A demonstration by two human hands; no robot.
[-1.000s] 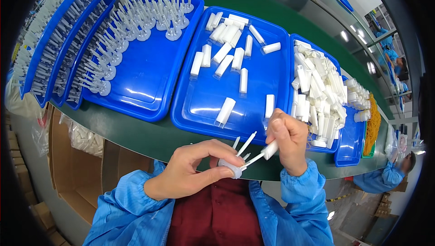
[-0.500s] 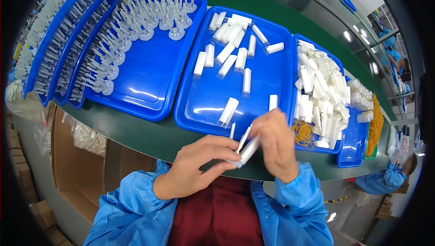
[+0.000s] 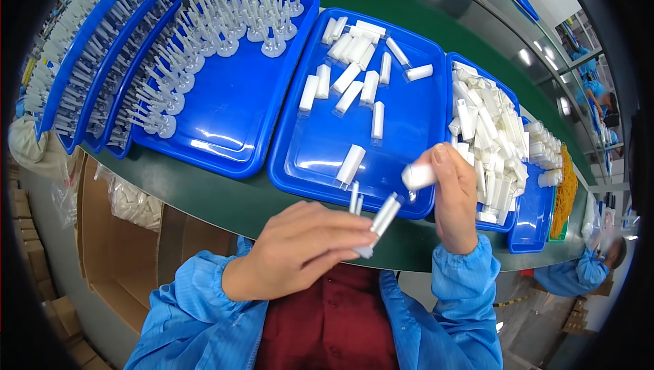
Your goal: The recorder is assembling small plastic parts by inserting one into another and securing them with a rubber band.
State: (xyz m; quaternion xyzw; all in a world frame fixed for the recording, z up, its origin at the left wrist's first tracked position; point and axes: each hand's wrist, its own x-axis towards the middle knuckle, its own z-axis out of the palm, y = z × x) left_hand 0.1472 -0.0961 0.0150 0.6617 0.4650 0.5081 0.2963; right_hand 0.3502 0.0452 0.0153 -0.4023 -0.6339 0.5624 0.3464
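One pale pronged base point(image 3: 364, 253) is in work at lower centre of frame, in the left hand point(image 3: 289, 247). Grip there: thumb below, fingers above, pinched closed on the base, which is mostly hidden, so can't count prongs. At least two slim bare-looking prongs point(image 3: 354, 196) stick up past the fingers. Just right of them, a fitted white sleeve point(image 3: 386, 215) slants up and right; it looks seated on a prong, but can't confirm how deep.

Right hand point(image 3: 454, 189), right of centre, has thumb and fingers closed around a loose white sleeve point(image 3: 418, 177), its free end pointing left. Blurred; can't tell whether that end is hollow. It's well apart from the base, over the near right corner of the middle blue tray point(image 3: 325, 159).

Step in hand, my read: loading sleeves onto the base prong by prong, part done. Next move calls for a steady left pinch, bringing the loose sleeve down-left, lining its end up with a bare prong and pushing straight, without knocking the fitted one.

Stock: scattered white sleeves point(image 3: 351, 164) in the middle tray, heaped white pieces point(image 3: 485, 132) at right, standing pronged bases point(image 3: 274, 45) upper left.
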